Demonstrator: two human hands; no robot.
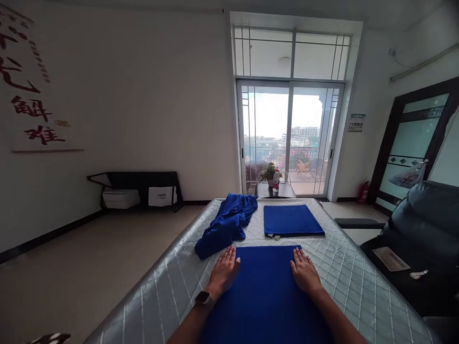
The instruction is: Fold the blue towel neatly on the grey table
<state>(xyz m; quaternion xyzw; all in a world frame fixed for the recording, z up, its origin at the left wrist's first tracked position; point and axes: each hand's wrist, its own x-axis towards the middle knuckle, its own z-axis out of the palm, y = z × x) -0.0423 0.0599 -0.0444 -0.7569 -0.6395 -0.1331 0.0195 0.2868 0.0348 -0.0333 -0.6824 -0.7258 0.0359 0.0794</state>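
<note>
A blue cloth point(265, 291) lies flat in front of me on the quilted silver mattress point(172, 282). My left hand point(225, 268) rests flat on its far left corner, fingers stretched out, with a watch on the wrist. On the far right corner lies my right hand point(304, 271), also flat with fingers extended. Just beyond, to the right, is a neatly folded blue cloth point(293, 220) with small white tags at its near edge. A crumpled blue cloth point(229, 222) lies in a heap beyond my left hand.
Past the mattress stands a small dark table point(263, 192) with a potted plant point(268, 172) and a bottle point(276, 181). A black armchair point(426, 239) is at the right, holding a paper item point(390, 259). A black rack point(143, 180) with white boxes stands along the left wall.
</note>
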